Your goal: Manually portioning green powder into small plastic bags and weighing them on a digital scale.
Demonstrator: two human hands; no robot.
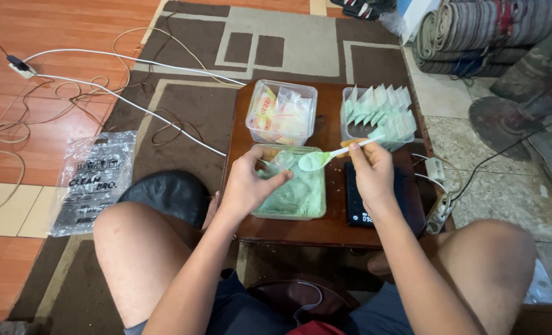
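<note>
Looking down from the head camera, I log a small brown table (335, 226) on a patterned rug (183, 105), with both knees flanking its near edge.

Left hand (248, 183): fingers pinched closed on a small clear bag (282, 160), held just above the tub of green powder (294, 192). Right hand (370, 174): closed around the handle of a white spoon (335, 155); its bowl carries green powder and sits right at the bag's mouth.

Room and edges: the powder tub fills the near left part of the table, its front wall close to the table's near edge. A black scale (357, 208) lies to its right, just beside it, under the right wrist. At the far edge stand two clear containers: one with empty packets (282, 111), one with a row of filled packets (378, 115). Little bare tabletop shows between the four. Off the table's right edge a power strip (440, 208) and cords crowd the tiled floor. White cables (133, 84) run across the rug to the left, and a clear plastic bag (93, 180) lies flat, well apart.

Hard to make out: the right hand and forearm cover much of the scale. The bag is mostly hidden by left fingers; whether it already holds powder I cannot tell. Rolled mats (481, 34) at top right are cut by the frame.
</note>
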